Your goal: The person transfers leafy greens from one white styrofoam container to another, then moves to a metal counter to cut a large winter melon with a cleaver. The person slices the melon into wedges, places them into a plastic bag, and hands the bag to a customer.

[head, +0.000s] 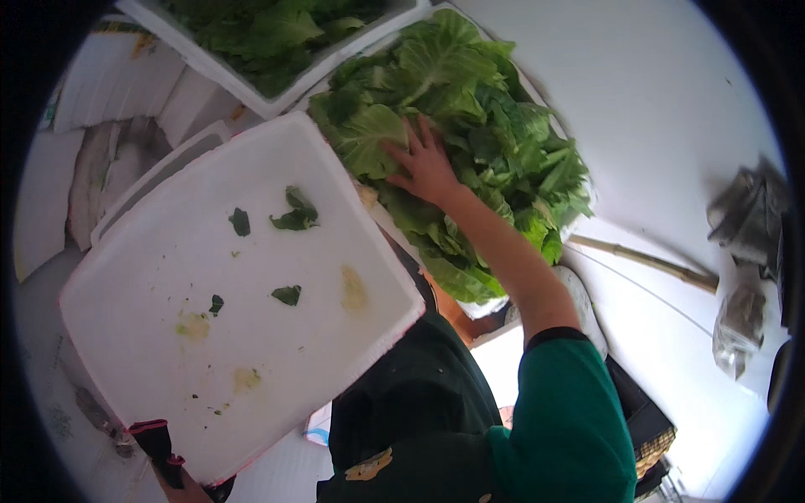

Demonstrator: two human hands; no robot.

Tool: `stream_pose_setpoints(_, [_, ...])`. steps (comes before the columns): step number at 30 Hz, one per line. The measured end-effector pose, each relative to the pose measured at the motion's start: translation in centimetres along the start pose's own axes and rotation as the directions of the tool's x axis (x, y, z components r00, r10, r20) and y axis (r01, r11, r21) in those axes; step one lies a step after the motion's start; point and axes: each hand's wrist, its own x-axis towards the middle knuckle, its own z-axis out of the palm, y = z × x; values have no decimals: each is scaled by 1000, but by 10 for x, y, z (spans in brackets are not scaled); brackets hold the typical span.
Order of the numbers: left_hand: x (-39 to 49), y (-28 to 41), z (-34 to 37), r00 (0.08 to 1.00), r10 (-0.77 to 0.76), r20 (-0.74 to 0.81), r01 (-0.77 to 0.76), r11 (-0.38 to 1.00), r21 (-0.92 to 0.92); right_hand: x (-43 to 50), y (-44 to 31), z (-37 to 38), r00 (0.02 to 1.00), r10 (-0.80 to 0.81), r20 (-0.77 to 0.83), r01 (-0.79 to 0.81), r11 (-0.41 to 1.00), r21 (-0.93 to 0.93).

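Observation:
My right hand (424, 160), bare, lies with spread fingers on a heap of green leafy vegetables (497, 132) that fills a white foam box at the upper centre. At the lower left, my left hand (170, 462) wears what looks like a black, red-edged glove and grips the near corner of a white foam box (270, 258). That box is tilted with its inside in view. Several torn leaf pieces (294, 210) and yellowish-green stains lie on its bottom. Part of my left hand is cut off by the frame.
Another foam box (264, 104) of leafy greens stands at the top. White foam and board pieces (113, 82) are stacked at the left. A bamboo pole (648, 261) rests by the white wall. Clear plastic bags (739, 327) hang at the right, and black crates (641, 409) stand at the lower right.

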Motion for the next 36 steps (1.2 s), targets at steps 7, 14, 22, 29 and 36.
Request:
stream_pose_setpoints(7, [9, -28, 10, 989, 131, -70, -131, 991, 8, -156, -29, -65, 968, -235, 90, 209, 951, 229])
stream_pose_setpoints(14, [13, -37, 2, 998, 68, -11, -68, 998, 16, -172, 60, 58, 874, -145, 464, 126, 989, 73])
stream_pose_setpoints(22, [22, -76, 37, 995, 99, 17, -95, 981, -170, -165, 13, -40, 984, -123, -130, 158, 939, 307])
stream_pose_setpoints(29, [14, -66, 38, 982, 181, -56, -190, 948, -256, -37, -56, 7, 994, -66, -88, 83, 972, 218])
stream_pose_setpoints(36, [9, -50, 41, 999, 20, -51, -33, 964, -265, -2, -43, -23, 941, 186, -281, 46, 756, 653])
